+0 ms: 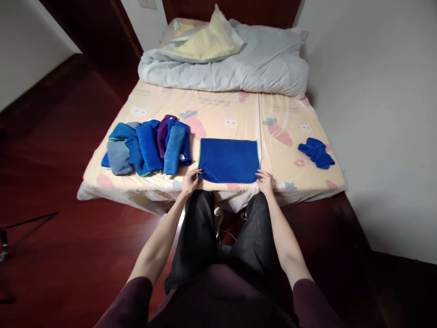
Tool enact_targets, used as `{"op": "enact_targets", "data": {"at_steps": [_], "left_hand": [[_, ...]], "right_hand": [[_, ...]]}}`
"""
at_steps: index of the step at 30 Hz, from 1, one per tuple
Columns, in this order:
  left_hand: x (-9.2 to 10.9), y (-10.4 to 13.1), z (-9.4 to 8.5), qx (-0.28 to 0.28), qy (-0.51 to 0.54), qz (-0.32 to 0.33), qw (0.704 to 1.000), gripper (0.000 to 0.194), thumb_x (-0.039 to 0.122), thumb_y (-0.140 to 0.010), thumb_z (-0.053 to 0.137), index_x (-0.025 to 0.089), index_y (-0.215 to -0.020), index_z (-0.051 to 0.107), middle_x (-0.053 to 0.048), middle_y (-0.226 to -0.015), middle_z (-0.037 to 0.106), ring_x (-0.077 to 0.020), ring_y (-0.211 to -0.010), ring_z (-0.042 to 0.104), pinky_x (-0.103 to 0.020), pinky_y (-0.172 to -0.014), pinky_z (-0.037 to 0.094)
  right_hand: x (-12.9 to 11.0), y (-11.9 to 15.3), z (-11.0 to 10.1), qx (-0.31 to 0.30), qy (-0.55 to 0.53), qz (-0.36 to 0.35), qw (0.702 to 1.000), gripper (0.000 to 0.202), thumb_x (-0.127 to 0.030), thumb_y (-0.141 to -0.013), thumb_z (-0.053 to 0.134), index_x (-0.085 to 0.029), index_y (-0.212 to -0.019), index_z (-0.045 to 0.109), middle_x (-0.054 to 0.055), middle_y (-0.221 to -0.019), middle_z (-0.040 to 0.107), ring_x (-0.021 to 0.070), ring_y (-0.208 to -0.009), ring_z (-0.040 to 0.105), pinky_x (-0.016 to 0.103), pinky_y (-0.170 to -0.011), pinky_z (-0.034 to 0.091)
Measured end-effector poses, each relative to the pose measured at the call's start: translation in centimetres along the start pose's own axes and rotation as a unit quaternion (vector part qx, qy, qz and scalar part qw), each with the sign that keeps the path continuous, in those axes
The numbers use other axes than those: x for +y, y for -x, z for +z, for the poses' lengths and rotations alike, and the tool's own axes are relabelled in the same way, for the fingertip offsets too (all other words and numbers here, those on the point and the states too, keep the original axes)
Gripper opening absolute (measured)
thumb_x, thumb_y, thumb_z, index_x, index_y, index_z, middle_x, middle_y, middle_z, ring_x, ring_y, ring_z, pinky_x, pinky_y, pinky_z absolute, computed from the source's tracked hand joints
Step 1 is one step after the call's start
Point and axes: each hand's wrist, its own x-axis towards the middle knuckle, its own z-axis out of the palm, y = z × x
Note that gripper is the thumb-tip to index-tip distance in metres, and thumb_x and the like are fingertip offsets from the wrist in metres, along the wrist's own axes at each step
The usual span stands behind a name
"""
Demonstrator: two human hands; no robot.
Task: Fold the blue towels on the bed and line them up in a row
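Note:
A blue towel (228,159) with a thin green edge lies spread as a rectangle near the front edge of the bed. My left hand (191,181) pinches its near left corner, and my right hand (264,181) pinches the near right corner. To the left, several rolled or folded towels (148,146) in blue, grey and purple lie side by side. One crumpled blue cloth (316,153) rests on the right part of the bed.
A grey-white quilt (273,59) and a pale yellow pillow (208,43) are heaped at the far end of the patterned bed sheet (225,107). A white wall (382,100) rises at the right. A thin black stand (29,220) is on the floor at left.

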Motion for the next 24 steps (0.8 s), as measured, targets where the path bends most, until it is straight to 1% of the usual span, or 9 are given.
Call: {"op": "enact_targets", "data": {"at_steps": [3, 7, 10, 13, 15, 17, 19, 22, 24], "left_hand": [[0.0, 0.0, 0.1, 0.003, 0.032, -0.014, 0.999, 0.022, 0.025, -0.088, 0.057, 0.020, -0.103, 0.073, -0.013, -0.121, 0.079, -0.0291, -0.131, 0.067, -0.050, -0.120, 0.047], [0.0, 0.0, -0.1, 0.011, 0.022, -0.046, 0.999, 0.024, 0.029, -0.089, 0.059, 0.019, -0.105, 0.074, -0.013, -0.118, 0.079, -0.0299, -0.123, 0.071, -0.048, -0.111, 0.053], [-0.3, -0.2, -0.4, 0.019, 0.008, -0.047, 0.999, 0.027, 0.030, -0.088, 0.059, 0.019, -0.107, 0.075, -0.011, -0.114, 0.080, -0.0280, -0.110, 0.074, -0.043, -0.102, 0.057], [-0.7, -0.5, -0.8, 0.028, -0.012, -0.055, 0.998, 0.028, 0.032, -0.088, 0.058, 0.019, -0.105, 0.077, -0.010, -0.109, 0.080, -0.0248, -0.091, 0.074, -0.037, -0.089, 0.058], [-0.8, -0.7, -1.1, 0.034, -0.028, -0.064, 0.997, 0.030, 0.035, -0.087, 0.059, 0.018, -0.104, 0.077, -0.009, -0.103, 0.080, -0.0227, -0.080, 0.071, -0.034, -0.082, 0.057], [-0.7, -0.8, -1.4, 0.037, -0.037, -0.071, 0.996, 0.032, 0.040, -0.088, 0.059, 0.018, -0.103, 0.077, -0.009, -0.098, 0.080, -0.0216, -0.075, 0.069, -0.032, -0.077, 0.055], [-0.4, -0.9, -1.6, 0.034, -0.034, -0.073, 0.996, 0.034, 0.043, -0.088, 0.060, 0.017, -0.101, 0.078, -0.009, -0.097, 0.080, -0.0217, -0.076, 0.069, -0.031, -0.075, 0.055], [0.2, -1.0, -1.6, 0.022, -0.008, -0.067, 0.997, 0.035, 0.044, -0.088, 0.060, 0.017, -0.102, 0.078, -0.009, -0.101, 0.080, -0.0231, -0.083, 0.071, -0.032, -0.080, 0.057], [0.4, -1.1, -1.4, 0.010, 0.028, -0.058, 0.998, 0.036, 0.045, -0.089, 0.060, 0.017, -0.105, 0.077, -0.010, -0.107, 0.080, -0.0242, -0.090, 0.073, -0.034, -0.084, 0.058]], "right_hand": [[-0.5, -0.3, 0.4, 0.000, -0.003, 0.006, 1.000, 0.023, -0.013, -0.073, 0.058, -0.021, -0.085, 0.077, 0.012, -0.122, 0.079, 0.0281, -0.132, 0.064, 0.053, -0.122, 0.045], [-1.1, 0.0, 0.3, 0.031, -0.060, 0.012, 0.998, 0.025, -0.019, -0.077, 0.056, -0.020, -0.093, 0.075, 0.014, -0.122, 0.079, 0.0285, -0.139, 0.060, 0.054, -0.122, 0.043], [-1.3, 0.2, 0.1, 0.048, -0.107, 0.043, 0.992, 0.027, -0.021, -0.075, 0.055, -0.019, -0.097, 0.071, 0.017, -0.117, 0.079, 0.0303, -0.126, 0.069, 0.053, -0.114, 0.051], [-1.2, 0.4, -0.2, 0.057, -0.112, 0.081, 0.989, 0.023, -0.023, -0.073, 0.055, -0.019, -0.093, 0.067, 0.016, -0.105, 0.079, 0.0298, -0.106, 0.075, 0.048, -0.102, 0.058], [-1.2, 0.6, -0.5, 0.059, -0.093, 0.082, 0.991, 0.021, -0.025, -0.074, 0.055, -0.019, -0.091, 0.067, 0.014, -0.099, 0.079, 0.0292, -0.098, 0.076, 0.046, -0.097, 0.060], [-1.2, 0.8, -0.8, 0.060, -0.070, 0.070, 0.993, 0.021, -0.027, -0.077, 0.057, -0.018, -0.092, 0.069, 0.014, -0.099, 0.078, 0.0291, -0.098, 0.075, 0.045, -0.097, 0.060], [-1.3, 1.1, -1.0, 0.052, -0.062, 0.048, 0.996, 0.022, -0.027, -0.079, 0.057, -0.018, -0.094, 0.070, 0.014, -0.104, 0.079, 0.0290, -0.105, 0.075, 0.046, -0.102, 0.058], [-1.8, 1.4, -1.1, 0.027, -0.080, 0.003, 0.996, 0.022, -0.024, -0.079, 0.053, -0.020, -0.095, 0.068, 0.013, -0.114, 0.080, 0.0276, -0.120, 0.073, 0.047, -0.111, 0.054], [-2.1, 1.4, -0.8, 0.012, -0.106, -0.010, 0.994, 0.019, -0.023, -0.079, 0.053, -0.022, -0.094, 0.065, 0.014, -0.117, 0.080, 0.0272, -0.122, 0.072, 0.047, -0.113, 0.053]]}}
